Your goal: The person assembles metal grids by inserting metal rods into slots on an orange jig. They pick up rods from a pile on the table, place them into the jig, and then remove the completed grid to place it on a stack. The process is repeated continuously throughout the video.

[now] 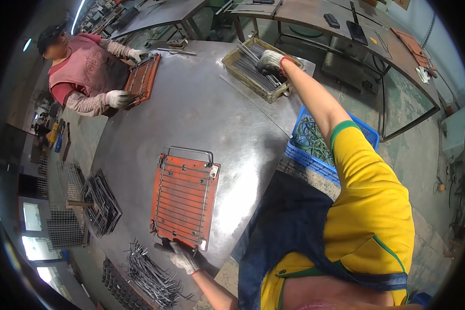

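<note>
An orange jig board lies on the steel table, with a grid of thin metal rods set over it and a bent wire handle at its far end. My left hand, in a light glove with dark fingertips, rests at the board's near edge, its fingers apart. Far to the right, my gloved right hand reaches into a yellowish bin of metal rods. Its fingers are curled round some of the rods, and their tips are partly hidden.
Across the table a co-worker holds another orange board. Bent wire frames and a heap of short rods lie along the left edge. A blue basket with green strands stands below my right arm. A long rod crosses the tabletop.
</note>
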A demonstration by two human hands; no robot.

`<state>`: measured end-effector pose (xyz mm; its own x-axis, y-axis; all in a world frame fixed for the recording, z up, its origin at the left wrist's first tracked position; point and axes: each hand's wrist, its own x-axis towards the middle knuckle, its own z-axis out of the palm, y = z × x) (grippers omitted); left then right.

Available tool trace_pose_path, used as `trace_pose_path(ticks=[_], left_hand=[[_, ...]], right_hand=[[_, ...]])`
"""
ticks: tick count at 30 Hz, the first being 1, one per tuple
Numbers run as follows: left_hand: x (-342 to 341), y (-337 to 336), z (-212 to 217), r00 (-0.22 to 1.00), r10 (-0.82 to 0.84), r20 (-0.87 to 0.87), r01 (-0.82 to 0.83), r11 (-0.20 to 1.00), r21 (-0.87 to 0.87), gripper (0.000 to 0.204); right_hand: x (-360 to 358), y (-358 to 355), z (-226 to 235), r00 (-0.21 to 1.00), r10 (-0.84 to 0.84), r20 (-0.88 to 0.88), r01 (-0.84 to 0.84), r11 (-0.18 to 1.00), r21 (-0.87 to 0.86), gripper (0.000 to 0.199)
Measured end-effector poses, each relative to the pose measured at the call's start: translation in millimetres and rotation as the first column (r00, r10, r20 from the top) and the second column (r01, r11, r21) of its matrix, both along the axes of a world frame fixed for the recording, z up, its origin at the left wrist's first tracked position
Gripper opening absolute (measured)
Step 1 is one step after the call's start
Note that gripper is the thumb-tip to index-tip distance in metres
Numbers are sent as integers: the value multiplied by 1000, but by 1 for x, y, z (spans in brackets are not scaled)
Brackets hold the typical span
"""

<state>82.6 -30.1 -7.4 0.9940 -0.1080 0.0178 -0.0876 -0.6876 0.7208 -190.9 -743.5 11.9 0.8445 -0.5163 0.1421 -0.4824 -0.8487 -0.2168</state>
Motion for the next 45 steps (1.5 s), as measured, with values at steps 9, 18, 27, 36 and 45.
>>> trace_pose_path(ticks=[9, 18, 27, 36, 45], left_hand=[[2, 6, 3, 997, -13, -76, 11, 1000, -23, 65], [-3, 4, 25, 992, 64, -108, -49, 989, 142, 65], [-65, -89, 95, 896, -441, -47, 356, 777, -518, 62], [-88, -102, 100, 618, -727, -298, 195, 509, -838, 43], [-89, -97, 85, 612, -775, -157, 197, 342, -919, 47]], right_hand=[[13, 81, 52, 860, -445, 249, 190, 733, 653, 23], [26, 169, 126, 697, -523, 491, -62, 638, 767, 36], [75, 385, 85, 905, 312, 289, -405, 431, 806, 31], [111, 439, -15, 680, 644, 350, -701, 712, 52, 38], [113, 445, -8, 757, 408, 511, -650, 552, 522, 29]])
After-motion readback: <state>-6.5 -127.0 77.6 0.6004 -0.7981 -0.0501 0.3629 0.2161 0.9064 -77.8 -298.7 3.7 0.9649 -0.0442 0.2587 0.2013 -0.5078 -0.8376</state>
